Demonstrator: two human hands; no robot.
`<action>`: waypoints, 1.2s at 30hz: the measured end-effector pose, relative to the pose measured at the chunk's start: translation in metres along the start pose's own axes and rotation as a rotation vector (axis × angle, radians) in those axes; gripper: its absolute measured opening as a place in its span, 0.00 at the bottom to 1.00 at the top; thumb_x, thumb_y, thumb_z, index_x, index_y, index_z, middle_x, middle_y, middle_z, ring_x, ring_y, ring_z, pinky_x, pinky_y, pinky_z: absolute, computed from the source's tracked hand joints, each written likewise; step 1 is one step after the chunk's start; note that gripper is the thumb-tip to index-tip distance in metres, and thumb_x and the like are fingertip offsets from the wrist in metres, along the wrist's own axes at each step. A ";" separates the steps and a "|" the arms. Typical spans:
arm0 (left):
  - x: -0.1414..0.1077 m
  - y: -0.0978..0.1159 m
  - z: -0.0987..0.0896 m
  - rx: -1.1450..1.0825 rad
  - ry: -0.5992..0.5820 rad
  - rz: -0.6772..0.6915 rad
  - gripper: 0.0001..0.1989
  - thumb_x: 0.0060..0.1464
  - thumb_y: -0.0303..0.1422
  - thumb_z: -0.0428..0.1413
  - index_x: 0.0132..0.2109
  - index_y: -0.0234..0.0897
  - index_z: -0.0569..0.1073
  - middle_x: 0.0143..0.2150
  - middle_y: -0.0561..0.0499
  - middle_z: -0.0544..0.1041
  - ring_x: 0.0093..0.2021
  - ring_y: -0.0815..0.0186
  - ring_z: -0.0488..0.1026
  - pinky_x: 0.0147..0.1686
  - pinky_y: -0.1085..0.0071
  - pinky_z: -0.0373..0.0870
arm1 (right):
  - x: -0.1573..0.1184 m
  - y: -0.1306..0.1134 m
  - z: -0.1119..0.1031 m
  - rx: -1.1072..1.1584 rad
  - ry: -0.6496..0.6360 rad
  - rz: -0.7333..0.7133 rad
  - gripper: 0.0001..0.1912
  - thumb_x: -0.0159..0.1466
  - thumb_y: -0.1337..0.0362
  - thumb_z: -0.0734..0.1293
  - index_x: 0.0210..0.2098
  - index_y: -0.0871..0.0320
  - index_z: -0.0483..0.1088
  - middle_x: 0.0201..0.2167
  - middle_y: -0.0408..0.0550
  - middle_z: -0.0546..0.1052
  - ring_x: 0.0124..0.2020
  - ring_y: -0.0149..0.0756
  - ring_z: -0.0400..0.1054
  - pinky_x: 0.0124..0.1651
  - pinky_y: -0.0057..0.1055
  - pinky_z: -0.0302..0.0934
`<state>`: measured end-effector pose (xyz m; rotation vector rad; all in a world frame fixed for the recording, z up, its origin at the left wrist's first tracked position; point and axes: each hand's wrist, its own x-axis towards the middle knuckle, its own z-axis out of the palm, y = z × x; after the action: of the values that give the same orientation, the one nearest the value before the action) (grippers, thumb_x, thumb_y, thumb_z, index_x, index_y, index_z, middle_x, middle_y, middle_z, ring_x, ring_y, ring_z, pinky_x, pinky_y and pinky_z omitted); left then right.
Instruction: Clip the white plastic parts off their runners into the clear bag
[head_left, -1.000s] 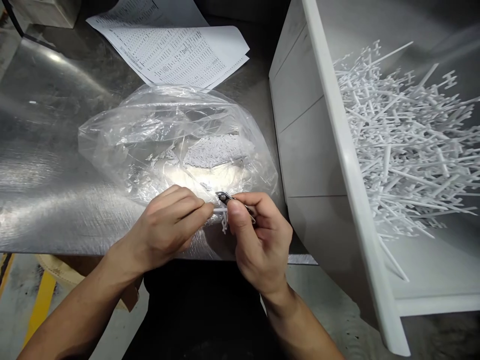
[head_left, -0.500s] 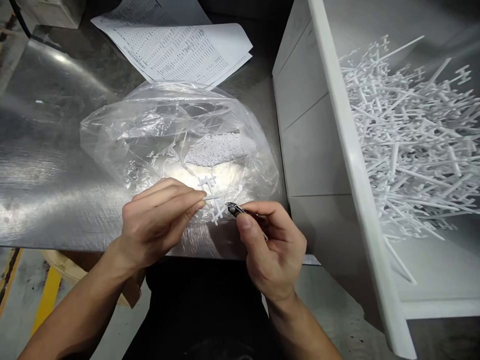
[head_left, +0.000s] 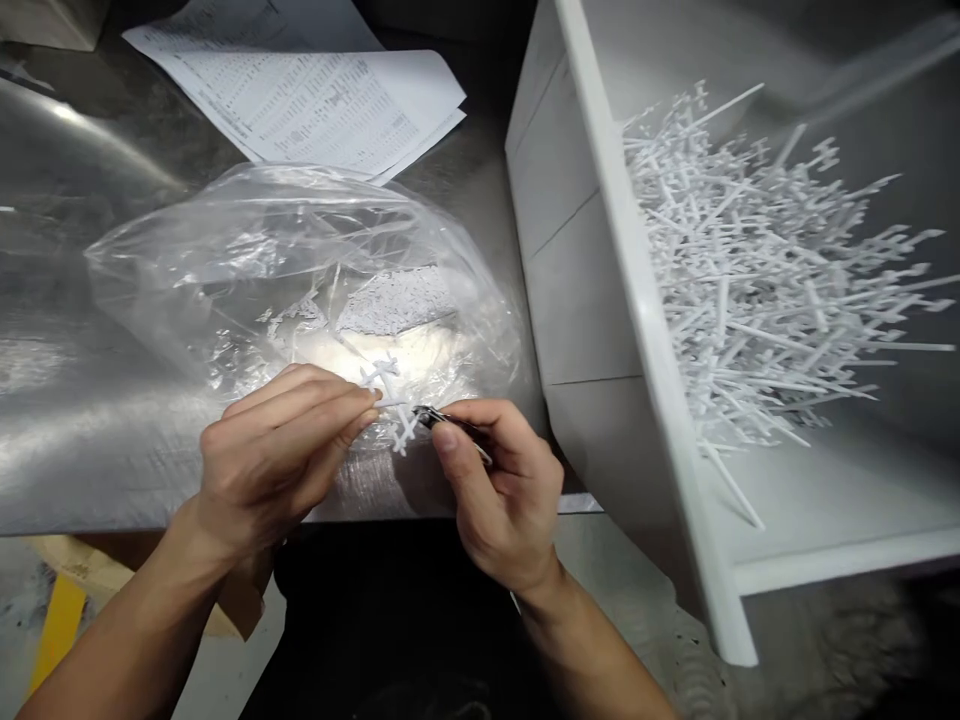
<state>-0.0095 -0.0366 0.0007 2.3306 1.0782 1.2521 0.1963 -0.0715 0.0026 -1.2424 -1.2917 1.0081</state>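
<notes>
My left hand [head_left: 289, 445] pinches the stem of a small white branched plastic sprue [head_left: 405, 425] between thumb and fingertips. Closed around a pair of small dark-jawed nippers [head_left: 427, 416] is my right hand [head_left: 502, 485]. The jaw tips are at the right side of the sprue; whether they touch it, I cannot tell. Below both, a clear plastic bag [head_left: 247, 225] lies on the metal table, with many tiny white pieces [head_left: 397, 300] in a heap inside it. My fingers hide part of the sprue's stem.
On the right stands a large white bin [head_left: 630, 300] with a tangled pile of white sprues [head_left: 750, 270]. Printed sheets [head_left: 322, 100] lie behind the bag on the metal table [head_left: 45, 400]. A brown cardboard box [head_left: 240, 600] is under the table's front edge.
The whole view has shifted, so the table, bin and hands appear further left. Both hands keep their hold, with the nippers still close to the sprue.
</notes>
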 end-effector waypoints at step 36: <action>-0.002 -0.003 0.007 0.134 -0.005 0.013 0.07 0.67 0.22 0.61 0.50 0.34 0.80 0.39 0.49 0.85 0.39 0.66 0.83 0.42 0.68 0.79 | -0.003 0.000 -0.002 0.020 -0.085 -0.048 0.03 0.72 0.65 0.73 0.45 0.52 0.77 0.27 0.38 0.74 0.24 0.30 0.66 0.28 0.30 0.64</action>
<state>-0.0059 -0.0352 -0.0060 2.4408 1.1811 1.2132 0.1983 -0.0747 0.0023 -1.1584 -1.3673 1.0465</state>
